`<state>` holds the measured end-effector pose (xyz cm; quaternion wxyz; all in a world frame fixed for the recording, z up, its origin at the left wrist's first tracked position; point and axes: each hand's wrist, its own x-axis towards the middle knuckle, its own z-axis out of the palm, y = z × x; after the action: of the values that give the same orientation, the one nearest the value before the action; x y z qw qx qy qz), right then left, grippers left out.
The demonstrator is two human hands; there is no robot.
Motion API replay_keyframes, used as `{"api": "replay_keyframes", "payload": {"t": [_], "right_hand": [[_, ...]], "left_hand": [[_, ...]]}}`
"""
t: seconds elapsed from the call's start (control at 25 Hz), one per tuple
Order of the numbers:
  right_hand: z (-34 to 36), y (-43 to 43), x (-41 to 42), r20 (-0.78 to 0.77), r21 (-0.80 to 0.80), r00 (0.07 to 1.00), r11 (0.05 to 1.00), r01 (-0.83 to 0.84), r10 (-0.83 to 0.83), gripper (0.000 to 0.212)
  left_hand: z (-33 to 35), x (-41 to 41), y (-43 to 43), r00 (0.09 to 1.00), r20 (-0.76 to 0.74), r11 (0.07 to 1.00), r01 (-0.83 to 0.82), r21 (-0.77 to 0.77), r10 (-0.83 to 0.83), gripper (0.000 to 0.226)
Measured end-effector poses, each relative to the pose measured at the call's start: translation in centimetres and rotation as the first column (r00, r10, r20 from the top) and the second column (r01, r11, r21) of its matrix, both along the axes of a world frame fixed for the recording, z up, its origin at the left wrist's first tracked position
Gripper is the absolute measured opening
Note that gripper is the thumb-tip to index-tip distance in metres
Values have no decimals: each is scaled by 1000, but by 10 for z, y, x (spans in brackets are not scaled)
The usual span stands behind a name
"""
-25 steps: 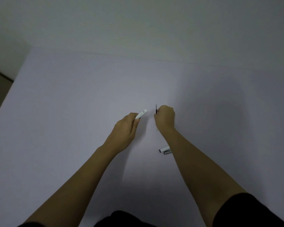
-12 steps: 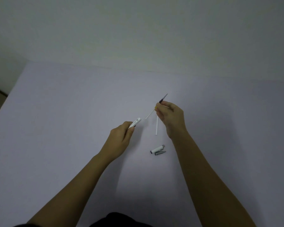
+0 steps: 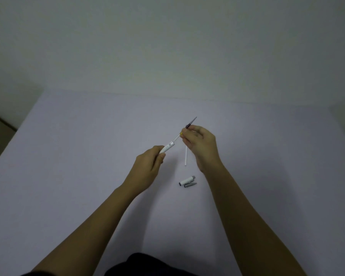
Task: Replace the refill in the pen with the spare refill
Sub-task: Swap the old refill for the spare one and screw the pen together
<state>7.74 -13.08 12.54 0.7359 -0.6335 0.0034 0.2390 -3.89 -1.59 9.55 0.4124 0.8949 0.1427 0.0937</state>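
My left hand (image 3: 147, 166) grips the white pen barrel (image 3: 167, 148), its open end pointing up and right. My right hand (image 3: 200, 145) pinches a thin refill (image 3: 191, 122) with a dark tip sticking out past the fingers; its white lower end (image 3: 176, 138) reaches to the mouth of the barrel. A second white refill (image 3: 186, 156) lies on the table just below and left of my right hand, partly hidden by it. The white pen cap piece (image 3: 186, 180) and a grey tip piece (image 3: 190, 184) lie side by side on the table near my right wrist.
The work surface is a pale lilac table (image 3: 68, 176) with its far edge against a plain wall (image 3: 167, 46). The table's left edge runs diagonally at the left. A dark garment (image 3: 147, 263) shows at the bottom.
My right hand lifted a refill off the table and turned it slanted; the left hand brought the barrel up so the refill's white end now meets the barrel's mouth. The view shifted downward.
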Motion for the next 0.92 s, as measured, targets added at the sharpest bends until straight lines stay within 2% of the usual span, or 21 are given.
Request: {"api": "replay_keyframes", "payload": {"t": [0.16,0.28,0.4,0.44,0.52,0.6,0.68,0.8,0.92], "right_hand": [[9,-3,-12,40,40,997,997,-74,72,11],[9,-7,-11,131,-117,985,989,-96,111,19],[1,-13,-11,98,-194,964,955,-225,248,24],[-6,-16,-10,80,-200,973,960,-197,217,24],[-31,-24,-4,96,-300,994,954,-17,48,20],[-65,-39,-4,139,-543,990,837,75,1,15],[-99,-54,-15,113,-717,990,697,22,85,18],[-130,-68,-29,54,-781,996,624,-2,70,26],[-143,-66,-30,9,-780,1000,626,5,3,27]], "left_hand": [[10,-1,-3,998,39,997,-53,-53,55,17],[13,-4,-6,997,46,996,-58,-74,62,11],[14,-4,-7,994,73,996,-74,-56,78,13],[14,-3,-7,993,73,995,-86,-58,90,13],[13,-3,-4,992,63,992,-100,-77,105,13],[10,-3,-2,994,49,991,-97,-97,102,13],[5,-3,0,995,29,990,-88,-113,92,13],[-2,-4,2,996,-3,986,-90,-138,90,13],[-9,-3,4,995,-25,984,-95,-151,92,14]]}}
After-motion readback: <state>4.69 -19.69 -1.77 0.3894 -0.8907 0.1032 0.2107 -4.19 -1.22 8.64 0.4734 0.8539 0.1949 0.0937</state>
